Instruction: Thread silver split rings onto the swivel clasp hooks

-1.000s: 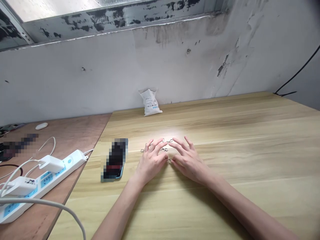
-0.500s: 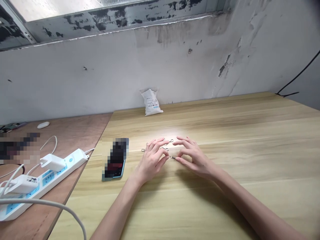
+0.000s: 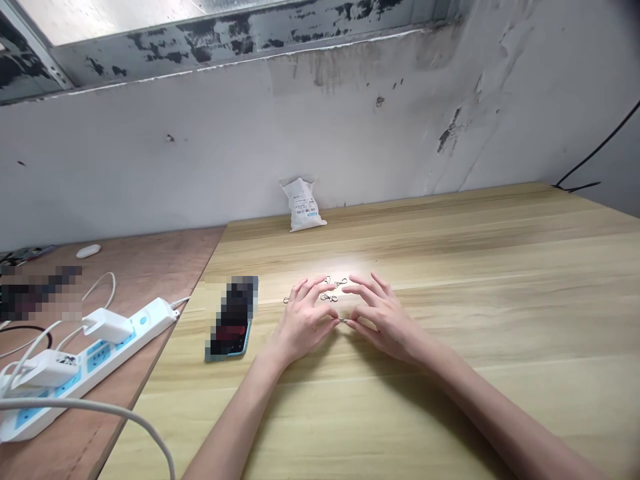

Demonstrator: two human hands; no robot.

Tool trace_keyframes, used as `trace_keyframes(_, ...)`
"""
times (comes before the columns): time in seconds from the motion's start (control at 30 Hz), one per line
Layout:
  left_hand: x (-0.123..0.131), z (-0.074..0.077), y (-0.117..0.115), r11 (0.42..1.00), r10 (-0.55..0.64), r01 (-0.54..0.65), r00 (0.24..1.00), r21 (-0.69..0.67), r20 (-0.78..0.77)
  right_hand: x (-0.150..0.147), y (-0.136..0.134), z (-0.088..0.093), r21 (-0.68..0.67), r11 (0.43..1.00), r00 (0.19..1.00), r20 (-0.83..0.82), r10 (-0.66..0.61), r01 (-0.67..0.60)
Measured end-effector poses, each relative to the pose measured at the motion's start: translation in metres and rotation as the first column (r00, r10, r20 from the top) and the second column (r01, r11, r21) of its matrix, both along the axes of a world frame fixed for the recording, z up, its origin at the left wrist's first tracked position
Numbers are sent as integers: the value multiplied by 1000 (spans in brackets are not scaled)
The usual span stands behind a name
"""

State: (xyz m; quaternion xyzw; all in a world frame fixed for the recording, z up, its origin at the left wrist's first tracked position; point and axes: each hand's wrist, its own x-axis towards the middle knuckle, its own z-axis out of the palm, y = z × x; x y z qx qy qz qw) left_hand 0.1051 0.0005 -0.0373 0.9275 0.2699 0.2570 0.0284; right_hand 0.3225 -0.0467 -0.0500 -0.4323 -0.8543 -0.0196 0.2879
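Loosely, left hand [image 3: 303,325] and right hand [image 3: 383,319] both open, fingers curled, nothing clearly held, fingertips just beside small metal clasp [image 3: 343,321] on pale wooden table [image 3: 450,320], more clasps [image 3: 329,297] just ahead, blurred phone [image 3: 233,319] to left, white sack [image 3: 303,205] far back, power strip [image 3: 145,320] beyond table edge

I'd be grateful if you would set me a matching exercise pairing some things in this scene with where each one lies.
Things:
1. white packet
2. phone in a blue case
3. white power strip
4. small metal clasp

Places:
A. between the left hand and right hand
B. on the brown board
C. against the wall
D. on the pale wooden table, left of the hands

Pairs: 1-C, 2-D, 3-B, 4-A
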Motion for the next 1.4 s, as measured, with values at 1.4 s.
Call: trace_keyframes(1.4, 2, -4, 12, 961, 224, -216, 974, -175, 27, 9, 4, 2, -99, 992, 997, 5, -76, 76)
